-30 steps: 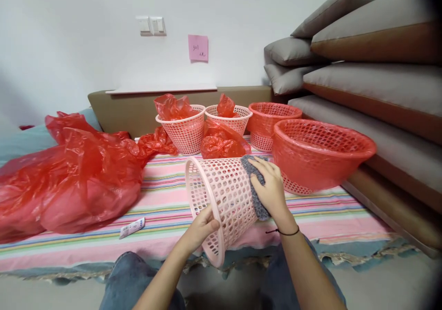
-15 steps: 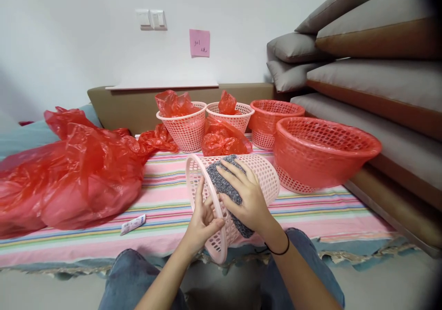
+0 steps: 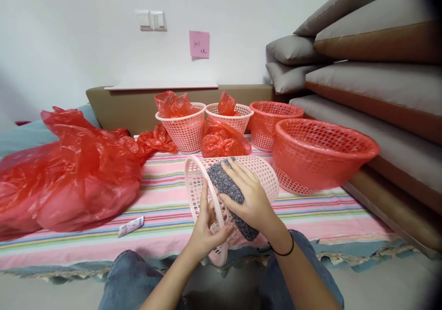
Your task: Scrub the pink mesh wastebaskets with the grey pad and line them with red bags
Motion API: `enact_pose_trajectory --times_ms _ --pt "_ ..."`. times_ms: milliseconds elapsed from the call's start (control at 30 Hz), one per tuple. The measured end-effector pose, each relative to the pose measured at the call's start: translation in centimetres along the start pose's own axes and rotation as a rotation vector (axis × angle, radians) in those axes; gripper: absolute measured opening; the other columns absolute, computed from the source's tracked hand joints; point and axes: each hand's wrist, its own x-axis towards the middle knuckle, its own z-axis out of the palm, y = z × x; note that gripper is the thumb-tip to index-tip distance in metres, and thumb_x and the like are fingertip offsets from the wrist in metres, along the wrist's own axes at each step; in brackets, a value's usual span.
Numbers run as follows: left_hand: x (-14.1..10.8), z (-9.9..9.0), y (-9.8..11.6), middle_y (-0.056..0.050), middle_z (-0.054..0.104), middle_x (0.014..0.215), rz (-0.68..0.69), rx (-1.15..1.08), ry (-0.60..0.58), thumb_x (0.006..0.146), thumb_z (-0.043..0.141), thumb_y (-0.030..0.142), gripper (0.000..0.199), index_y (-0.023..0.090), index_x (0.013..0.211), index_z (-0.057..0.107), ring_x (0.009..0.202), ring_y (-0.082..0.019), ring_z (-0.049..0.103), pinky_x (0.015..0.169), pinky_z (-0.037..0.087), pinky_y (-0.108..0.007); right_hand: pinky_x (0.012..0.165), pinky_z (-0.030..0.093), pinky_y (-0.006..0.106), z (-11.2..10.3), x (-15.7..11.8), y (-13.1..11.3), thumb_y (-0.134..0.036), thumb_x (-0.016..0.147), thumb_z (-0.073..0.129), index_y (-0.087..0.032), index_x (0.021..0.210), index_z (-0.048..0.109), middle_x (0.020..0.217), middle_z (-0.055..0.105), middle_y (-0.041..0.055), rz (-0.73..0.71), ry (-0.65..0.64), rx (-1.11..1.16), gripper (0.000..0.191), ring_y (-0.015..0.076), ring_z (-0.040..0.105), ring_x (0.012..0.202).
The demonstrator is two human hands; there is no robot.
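A pale pink perforated basket (image 3: 264, 174) lies on its side on the striped cloth, its open rim facing left. My left hand (image 3: 209, 229) grips that rim, fingers inside the opening and thumb on the near side. Pressed against the basket's outer wall is a dark grey speckled cloth (image 3: 224, 181), held under my right hand (image 3: 250, 199), whose fingers lie over it and point up and left. The cloth hangs down past my right palm toward the near side of the basket.
Behind stand two pink baskets (image 3: 186, 130) holding red plastic. Two red-wrapped baskets (image 3: 317, 162) are at right, beside stacked cushions (image 3: 380, 84). A heap of red plastic bags (image 3: 86, 176) covers the left. A small white packet (image 3: 131, 226) lies on the striped cloth (image 3: 162, 208).
My right hand has shifted slightly right and down on the basket wall, along with the grey cloth. My left hand has turned a little and stays at the rim.
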Motion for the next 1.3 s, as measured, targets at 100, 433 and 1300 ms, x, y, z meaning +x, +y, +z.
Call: enact_pose_trajectory --times_ms 100,433,1300 --pt "-0.2 -0.1 -0.2 -0.013 0.033 0.161 0.037 0.013 -0.041 0.085 0.071 0.037 0.12 0.033 0.15 -0.029 0.145 -0.027 0.037 0.119 0.028 -0.044 0.119 0.03 0.05 -0.5 0.3 0.2 -0.04 0.091 0.055 -0.025 0.143 0.05 0.148 0.052 0.0056 0.018 -0.012 0.032 0.054 0.0252 0.043 0.14" --pt "-0.9 -0.4 1.1 -0.015 0.049 0.151 -0.053 0.095 -0.052 0.085 0.071 0.04 0.119 0.027 0.152 -0.027 0.135 -0.028 0.05 0.115 0.034 -0.043 0.117 0.031 0.054 0.1 0.4 2.2 -0.043 0.092 0.055 -0.031 0.144 0.049 0.156 0.041 0.0059 0.109 0.044 -0.029 0.053 0.0278 0.036 0.144" --pt "-1.2 -0.3 2.2 -0.016 0.057 0.142 -0.141 0.081 -0.116 0.086 0.068 0.043 0.116 0.024 0.153 -0.025 0.127 -0.026 0.057 0.112 0.038 -0.044 0.113 0.033 0.062 0.5 -0.1 5.6 -0.046 0.093 0.051 -0.025 0.136 0.059 0.148 0.052 0.0096 0.28 0.17 -0.154 0.048 0.0334 0.042 0.139"
